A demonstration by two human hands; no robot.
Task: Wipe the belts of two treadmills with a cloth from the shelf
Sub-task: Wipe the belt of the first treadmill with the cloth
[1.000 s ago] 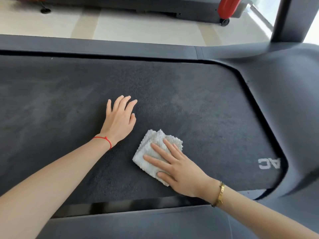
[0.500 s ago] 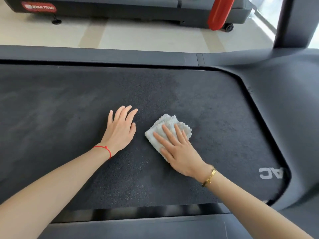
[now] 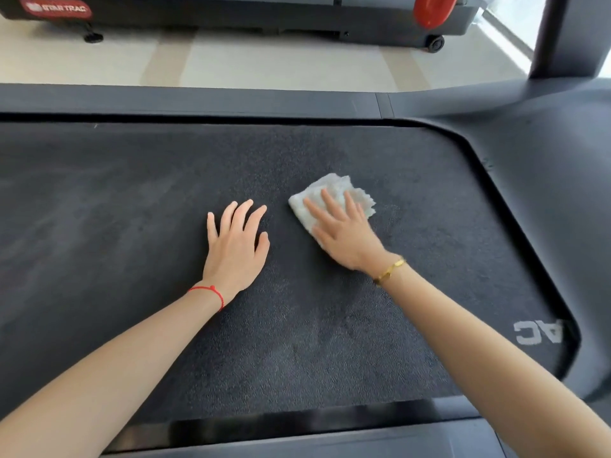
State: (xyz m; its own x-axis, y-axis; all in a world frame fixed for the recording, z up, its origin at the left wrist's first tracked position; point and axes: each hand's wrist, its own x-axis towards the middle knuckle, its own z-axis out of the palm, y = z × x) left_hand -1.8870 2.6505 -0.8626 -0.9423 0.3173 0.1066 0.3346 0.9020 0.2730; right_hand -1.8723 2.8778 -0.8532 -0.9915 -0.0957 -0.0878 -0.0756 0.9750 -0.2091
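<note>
Cloth (image 3: 334, 196) lies flat under the spread right hand (image 3: 344, 233); left hand (image 3: 236, 246) rests splayed beside it on the belt (image 3: 132, 226).

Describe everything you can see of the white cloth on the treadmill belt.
The cloth is small, white and folded into a rough pad, with a nubby, towel-like weave and a frilly edge on its right side. It lies flat on the dark textured belt, right of the middle. The right hand presses on it with fingers spread, covering its near part. The left hand rests apart from it.
</note>
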